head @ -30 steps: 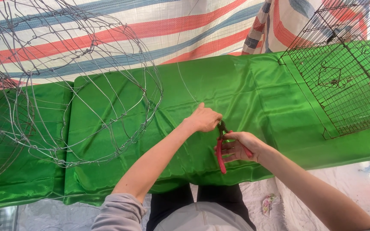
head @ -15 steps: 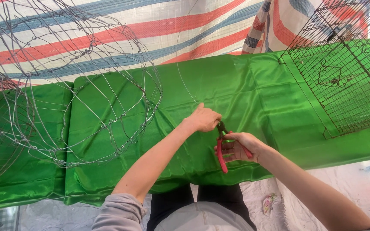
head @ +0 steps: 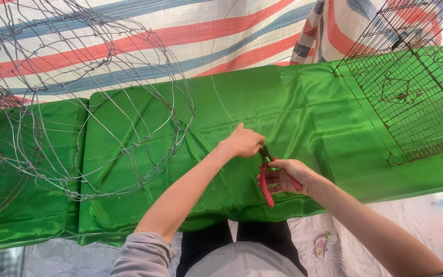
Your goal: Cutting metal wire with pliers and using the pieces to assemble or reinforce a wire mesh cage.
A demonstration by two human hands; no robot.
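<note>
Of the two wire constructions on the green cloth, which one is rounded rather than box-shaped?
The silvery wire frame on the left: its wires curve into hoops. The dark cage on the right is a flat-sided square grid.

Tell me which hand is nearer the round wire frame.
Left. The left hand sits just right of the round wire frame; the right hand, gripping red-handled pliers, is farther right.

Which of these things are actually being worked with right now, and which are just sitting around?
In use:
left hand, pinching the thin wire
right hand, gripping the red-handled pliers
green cloth under the work

Lying about:
round wire frame to the left
dark wire cage to the right
striped tarp behind
</note>
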